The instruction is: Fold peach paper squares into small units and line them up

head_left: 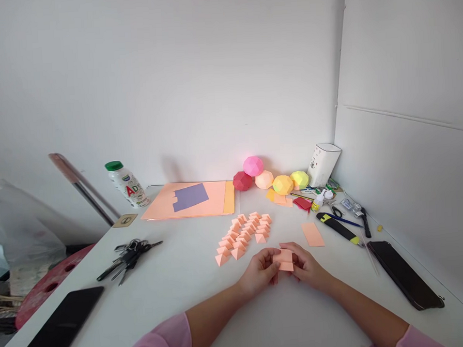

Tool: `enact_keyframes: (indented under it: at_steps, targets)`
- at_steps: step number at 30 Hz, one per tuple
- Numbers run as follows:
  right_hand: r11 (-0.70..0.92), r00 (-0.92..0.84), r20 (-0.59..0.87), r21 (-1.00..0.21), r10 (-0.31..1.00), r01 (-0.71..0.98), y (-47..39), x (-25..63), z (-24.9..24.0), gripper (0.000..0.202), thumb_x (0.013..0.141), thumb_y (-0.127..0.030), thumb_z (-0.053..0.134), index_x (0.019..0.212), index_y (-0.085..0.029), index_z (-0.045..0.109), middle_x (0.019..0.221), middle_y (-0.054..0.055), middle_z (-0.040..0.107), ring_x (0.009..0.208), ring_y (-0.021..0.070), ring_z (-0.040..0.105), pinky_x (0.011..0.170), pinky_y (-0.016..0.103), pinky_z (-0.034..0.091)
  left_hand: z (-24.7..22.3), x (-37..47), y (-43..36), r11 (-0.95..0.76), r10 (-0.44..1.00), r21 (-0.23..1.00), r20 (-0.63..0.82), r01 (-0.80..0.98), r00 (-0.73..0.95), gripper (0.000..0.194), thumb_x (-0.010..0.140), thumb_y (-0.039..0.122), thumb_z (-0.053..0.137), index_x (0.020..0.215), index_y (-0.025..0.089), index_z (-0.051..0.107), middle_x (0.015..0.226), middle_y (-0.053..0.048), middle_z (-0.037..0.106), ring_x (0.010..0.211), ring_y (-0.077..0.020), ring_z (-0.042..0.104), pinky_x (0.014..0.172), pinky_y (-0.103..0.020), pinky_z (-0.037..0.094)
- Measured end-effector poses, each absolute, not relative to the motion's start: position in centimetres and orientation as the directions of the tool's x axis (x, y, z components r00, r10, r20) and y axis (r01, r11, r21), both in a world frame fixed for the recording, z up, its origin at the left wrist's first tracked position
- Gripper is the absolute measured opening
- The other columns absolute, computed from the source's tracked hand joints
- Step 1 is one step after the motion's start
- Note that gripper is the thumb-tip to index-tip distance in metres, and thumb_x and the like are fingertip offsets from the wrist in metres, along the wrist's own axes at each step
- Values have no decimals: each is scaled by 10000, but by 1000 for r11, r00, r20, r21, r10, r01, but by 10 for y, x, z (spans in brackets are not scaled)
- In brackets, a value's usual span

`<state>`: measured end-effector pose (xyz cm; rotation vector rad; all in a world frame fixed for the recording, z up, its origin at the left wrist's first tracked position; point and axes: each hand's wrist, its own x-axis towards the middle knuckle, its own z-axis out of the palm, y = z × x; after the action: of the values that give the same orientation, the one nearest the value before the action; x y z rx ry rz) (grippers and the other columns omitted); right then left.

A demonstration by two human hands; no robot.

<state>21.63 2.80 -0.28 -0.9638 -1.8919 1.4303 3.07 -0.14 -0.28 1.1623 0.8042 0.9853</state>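
A small peach paper piece (286, 261) is held between both hands above the white table. My left hand (259, 269) pinches its left side, thumb in front. On its right side, my right hand (306, 265) grips the edge with fingers curled around it. Left of and beyond the hands, several folded peach paper pyramids (238, 253) stand in slanting rows. A flat peach paper rectangle (313, 234) lies beyond my right hand.
Faceted paper balls (282, 185) sit by the wall near peach sheets (213, 200). To the right lie a cutter (339, 229) and a black case (405, 274). Keys (130, 257), a bottle (128, 185) and a dark phone-like slab (57, 327) are at the left.
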Motion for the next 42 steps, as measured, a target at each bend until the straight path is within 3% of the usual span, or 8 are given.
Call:
enact_keyframes:
  at_steps: [6,13,16,19,26,31,36,42]
  targets:
    - [219,-593,68,-958,802,187,29,214,2,208,846,-345,534,987,-204,594,1091,76,469,542,60,476,425,204,405,4,29,-4,118,920,978,-42,-173,388,394,793,517,553,936,150,533,642,17,551,479,-82,465,479,-225,338]
    - [141,-586,56,-985,808,99,31,216,2,283,813,-443,576,870,-167,566,1080,81,479,571,70,524,441,208,429,6,28,-6,102,912,990,-55,-94,407,374,832,522,487,938,167,540,518,61,476,464,-86,425,484,-216,308]
    - [59,-590,-12,-993,807,100,32,217,5,313,804,-461,582,863,-155,550,906,57,548,583,93,531,467,213,437,8,27,-7,95,903,994,-60,-60,426,374,818,529,502,854,161,563,553,49,479,465,-78,417,479,-214,298]
    - [-14,-580,-90,-991,810,135,32,218,6,299,790,-440,594,850,-153,538,681,7,553,554,107,519,484,221,428,8,28,-7,99,900,993,-63,-60,431,378,794,531,537,813,154,560,611,31,501,478,-72,418,474,-213,302]
    - [67,-569,-97,-963,817,261,27,216,1,174,737,-268,589,648,-167,478,562,-43,452,478,69,358,438,196,273,0,31,-5,138,908,982,-75,-126,413,406,729,530,623,878,162,538,626,36,509,480,-72,437,471,-210,342]
    - [102,-587,-77,-959,806,266,27,214,1,216,705,-284,625,632,-167,459,575,-39,439,521,80,335,465,205,263,-3,32,-8,15,916,1000,-14,1,402,346,723,469,651,854,161,566,615,31,513,494,-71,402,449,-194,293]
    - [109,-579,-87,-949,811,295,28,214,1,166,719,-251,592,632,-161,483,616,-21,482,548,92,380,488,213,296,-10,33,-9,-120,917,985,61,127,394,237,702,333,668,854,180,569,657,31,508,540,-87,439,486,-203,345]
    - [94,-595,-97,-955,798,283,27,215,1,186,724,-278,622,648,-162,498,629,-20,501,555,96,411,498,216,312,-5,32,-10,-88,927,985,27,147,373,177,716,312,629,785,172,545,633,38,468,539,-85,394,477,-202,313]
